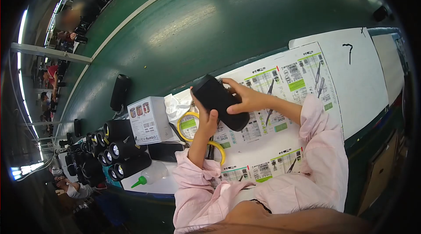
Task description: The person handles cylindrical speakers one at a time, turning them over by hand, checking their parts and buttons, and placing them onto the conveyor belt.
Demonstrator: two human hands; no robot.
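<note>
A black, rounded, oblong speaker (219,102) is held tilted above the printed sheets. My left hand (205,117) grips its left side, with the thumb up against the near edge. Across its right side, my right hand (246,97) has thumb and fingers closed on it. Below and left of my hands, a yellow tape roll (181,129) and a second yellow roll (222,151) lie on the table, the latter partly hidden by my left forearm. A crumpled white cloth (175,105) is beside my left hand.
At left are a white box (148,120), a dark flat device (165,152), a green-tipped bottle (141,181) and several black cylindrical speakers (127,150). Another black speaker (119,92) stands beyond the box. Printed sheets (254,144) cover the work surface. Other people are far left.
</note>
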